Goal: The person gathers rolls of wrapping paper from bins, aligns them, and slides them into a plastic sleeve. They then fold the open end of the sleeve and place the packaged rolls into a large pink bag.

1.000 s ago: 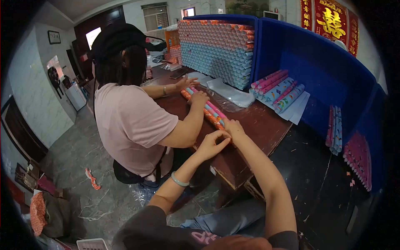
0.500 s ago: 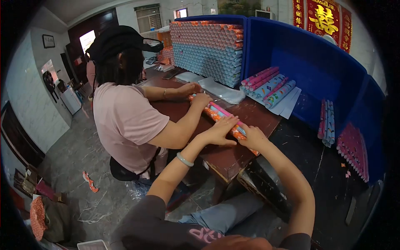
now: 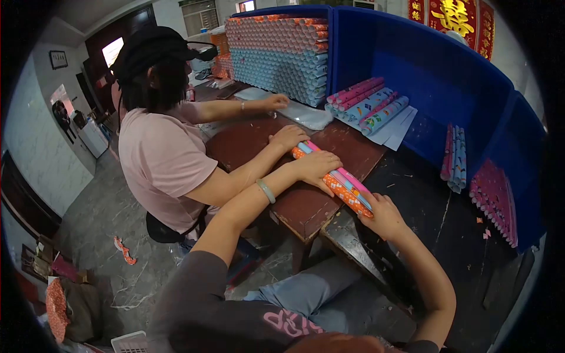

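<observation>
A bundle of wrapping paper rolls (image 3: 348, 187) in orange, pink and light blue lies slantwise across the brown table's corner. My left hand (image 3: 318, 168), with a ring on it and a pale bangle at the wrist, lies over the middle of the bundle, fingers curled round it. At the near end my right hand (image 3: 384, 216) grips the rolls, its fingers partly hidden behind them. A co-worker's hand (image 3: 290, 138) rests at the bundle's far end. Their other hand (image 3: 274, 103) is by the clear plastic sleeves (image 3: 307, 115).
Blue bins (image 3: 421, 88) line the back, one packed with stacked rolls (image 3: 279, 67). Pink and blue rolls (image 3: 369, 105) lie on white sheets. More rolls (image 3: 454, 157) and a pink stack (image 3: 495, 203) stand at right. The co-worker (image 3: 162, 147) sits close on my left.
The bundle has come nearer to me and to the right. My right hand has slid to its near end. One co-worker's hand has left the bundle for the plastic sleeves.
</observation>
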### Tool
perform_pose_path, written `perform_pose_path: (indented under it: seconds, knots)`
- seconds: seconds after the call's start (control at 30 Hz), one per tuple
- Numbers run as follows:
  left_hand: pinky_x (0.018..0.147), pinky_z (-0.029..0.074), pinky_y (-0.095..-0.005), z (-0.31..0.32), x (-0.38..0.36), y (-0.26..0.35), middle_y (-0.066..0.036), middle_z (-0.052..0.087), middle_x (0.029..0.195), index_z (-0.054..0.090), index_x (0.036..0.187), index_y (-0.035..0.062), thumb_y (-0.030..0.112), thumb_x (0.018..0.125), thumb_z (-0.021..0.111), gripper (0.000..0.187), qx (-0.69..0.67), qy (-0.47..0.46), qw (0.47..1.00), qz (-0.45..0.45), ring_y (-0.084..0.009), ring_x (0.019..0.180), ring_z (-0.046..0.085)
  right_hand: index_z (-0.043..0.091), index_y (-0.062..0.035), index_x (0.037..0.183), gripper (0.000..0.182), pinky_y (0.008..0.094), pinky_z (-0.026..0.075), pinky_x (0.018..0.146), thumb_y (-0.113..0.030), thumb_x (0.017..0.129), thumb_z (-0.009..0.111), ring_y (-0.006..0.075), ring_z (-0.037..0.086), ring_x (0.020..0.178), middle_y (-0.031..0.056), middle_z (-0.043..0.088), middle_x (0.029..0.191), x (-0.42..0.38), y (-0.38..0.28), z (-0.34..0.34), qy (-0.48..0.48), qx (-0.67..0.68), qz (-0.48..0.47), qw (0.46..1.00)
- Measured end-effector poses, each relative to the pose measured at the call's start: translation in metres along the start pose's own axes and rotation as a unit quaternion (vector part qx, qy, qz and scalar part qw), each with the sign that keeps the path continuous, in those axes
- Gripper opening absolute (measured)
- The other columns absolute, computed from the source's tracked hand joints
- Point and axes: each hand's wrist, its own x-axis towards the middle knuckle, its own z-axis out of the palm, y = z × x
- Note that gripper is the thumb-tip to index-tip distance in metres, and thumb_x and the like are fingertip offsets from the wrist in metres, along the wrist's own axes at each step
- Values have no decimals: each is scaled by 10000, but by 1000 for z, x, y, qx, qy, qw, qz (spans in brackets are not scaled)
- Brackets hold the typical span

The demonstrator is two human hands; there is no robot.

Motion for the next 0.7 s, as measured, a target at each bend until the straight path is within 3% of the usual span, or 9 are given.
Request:
perform_pose_path:
  seconds: [0.03, 0.07, 0.2, 0.4, 0.6, 0.7]
  knots:
    - [918, 408, -395, 2, -1, -4, -159, 566, 1076, 540, 1103, -17, 642, 615, 718, 839, -2, -1, 1000, -2, -326, 1040, 535, 447, -93, 1300, 611, 433, 445, 887, -261, 760, 679, 375, 528, 1011, 200, 565, 1072, -2, 1, -4, -2, 3, -1, 1000]
    - [918, 409, -397, 1, -1, -6, -160, 567, 1076, 541, 1104, -15, 640, 616, 719, 835, -4, -1, 1000, -9, -327, 1041, 537, 435, -96, 1327, 623, 413, 402, 969, -257, 771, 666, 375, 496, 1113, 204, 534, 1202, -3, -2, -14, -45, 13, 33, 998]
    - [928, 410, -402, 1, -4, -17, -171, 573, 1089, 544, 1114, -6, 638, 607, 730, 840, -11, -22, 998, -55, -334, 1055, 540, 465, -87, 1291, 590, 432, 437, 904, -243, 763, 678, 378, 517, 1036, 198, 560, 1109, -11, 14, -19, -18, 20, -3, 1000]
    - [927, 419, -403, 5, -7, -24, -180, 588, 1071, 559, 1078, -6, 637, 589, 739, 828, 8, 30, 998, -59, -339, 1047, 553, 498, -97, 1277, 587, 421, 420, 948, -222, 744, 712, 383, 509, 1099, 211, 539, 1217, -33, 32, -40, -39, 54, 34, 997]
    - [840, 448, -397, 6, 1, -16, -156, 602, 948, 575, 1007, 0, 640, 596, 723, 774, 44, -21, 993, -103, -314, 940, 576, 500, -100, 1282, 594, 416, 417, 963, -219, 743, 720, 375, 504, 1126, 210, 532, 1240, -48, 40, -46, -35, 67, 47, 996]
    - [804, 452, -382, 7, -1, -13, -140, 602, 913, 579, 967, 9, 624, 602, 724, 730, 53, -4, 995, -86, -302, 896, 582, 508, -71, 1267, 576, 401, 401, 987, -211, 751, 722, 364, 489, 1161, 199, 523, 1253, -52, 34, -49, -36, 71, 62, 995]
